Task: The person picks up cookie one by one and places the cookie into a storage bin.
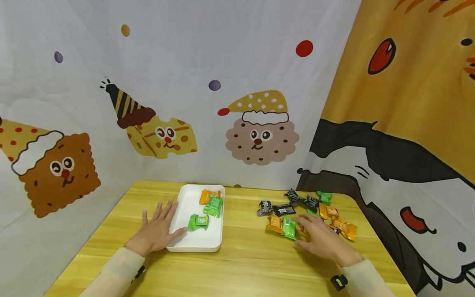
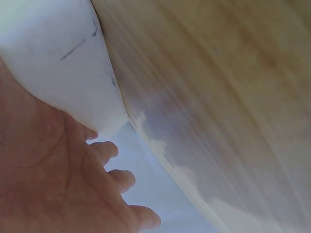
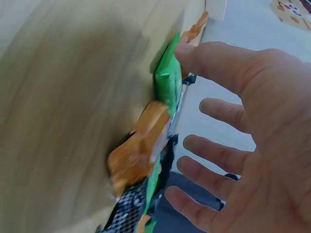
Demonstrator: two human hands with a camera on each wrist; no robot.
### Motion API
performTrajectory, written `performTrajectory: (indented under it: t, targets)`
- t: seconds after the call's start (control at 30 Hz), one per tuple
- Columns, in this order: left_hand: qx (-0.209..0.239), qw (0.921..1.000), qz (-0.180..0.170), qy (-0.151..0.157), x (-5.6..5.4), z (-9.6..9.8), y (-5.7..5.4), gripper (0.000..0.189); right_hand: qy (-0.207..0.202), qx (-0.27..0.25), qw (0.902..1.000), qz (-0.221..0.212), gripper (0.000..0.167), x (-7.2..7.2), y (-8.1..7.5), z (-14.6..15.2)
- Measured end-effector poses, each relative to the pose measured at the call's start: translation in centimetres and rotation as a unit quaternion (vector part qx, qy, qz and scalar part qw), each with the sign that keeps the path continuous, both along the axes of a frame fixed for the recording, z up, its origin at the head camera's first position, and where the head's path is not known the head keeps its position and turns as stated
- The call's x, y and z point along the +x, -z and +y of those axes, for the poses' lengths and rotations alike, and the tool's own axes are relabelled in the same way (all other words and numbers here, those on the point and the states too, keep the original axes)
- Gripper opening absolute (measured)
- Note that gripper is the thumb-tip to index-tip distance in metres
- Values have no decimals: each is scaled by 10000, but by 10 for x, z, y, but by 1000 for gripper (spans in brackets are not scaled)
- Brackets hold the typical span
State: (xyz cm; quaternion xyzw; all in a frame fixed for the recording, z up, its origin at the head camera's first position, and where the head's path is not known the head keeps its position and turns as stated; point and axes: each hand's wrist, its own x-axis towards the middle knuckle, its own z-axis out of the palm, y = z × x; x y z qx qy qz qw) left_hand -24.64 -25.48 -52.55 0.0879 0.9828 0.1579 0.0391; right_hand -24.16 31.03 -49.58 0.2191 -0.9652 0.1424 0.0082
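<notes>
My left hand [image 1: 157, 229] lies with spread fingers along the left side of a white rectangular tray [image 1: 179, 243], its thumb reaching over the near-left rim. Inside the tray are two green wrapped candies [image 1: 198, 222] and an orange one [image 1: 206, 197]. On the right, my right hand [image 1: 324, 239] hovers over a pile of wrapped candies, fingers apart and nothing held. Its fingertips are right by a green candy [image 1: 288, 228] with an orange candy [image 1: 274, 224] beside it. In the right wrist view, the thumb overlaps the green wrapper [image 3: 167, 75], and an orange wrapper [image 3: 141, 145] lies below.
Several black candies [image 1: 284, 209] lie at the pile's back and left. More orange candies [image 1: 344, 229] and a green one [image 1: 324, 197] sit to its right and rear. The wooden table [image 1: 245, 260] backs onto a cartoon-printed white cloth [image 1: 178, 49].
</notes>
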Motion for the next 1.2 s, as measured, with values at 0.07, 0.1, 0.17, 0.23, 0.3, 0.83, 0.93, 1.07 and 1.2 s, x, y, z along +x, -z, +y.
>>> performTrajectory:
  t: [0.07,0.1,0.17,0.23,0.3,0.83,0.93,1.07,1.2]
  targets:
    - [11,10000,-31,0,0,0,1,112,103,3,9999,33,75,2,3,5]
    - [25,10000,-20,10,0,0,1,112,129,-19,9999,63,75,2,4,8]
    - [12,10000,-26,12,0,0,0,112,124,-113,9997,183,75,2,8,14]
    - [-23,10000,-32,4,0,1,-1,111,125,-204,9993,301,75,2,11,19]
    - [-15,10000,-1,5,0,1,-2,111,52,-258,9983,516,75,-1,18,27]
    - [14,10000,-27,13,1,2,-3,111,300,34,9991,290,64,5,20,27]
    - [19,10000,-16,8,1,2,-4,111,287,51,9991,315,62,6,22,26]
    - [32,10000,-30,-10,1,2,-4,111,257,54,9991,333,59,6,23,25]
    - [17,10000,-51,-10,2,2,-4,111,288,103,9990,328,57,5,23,23]
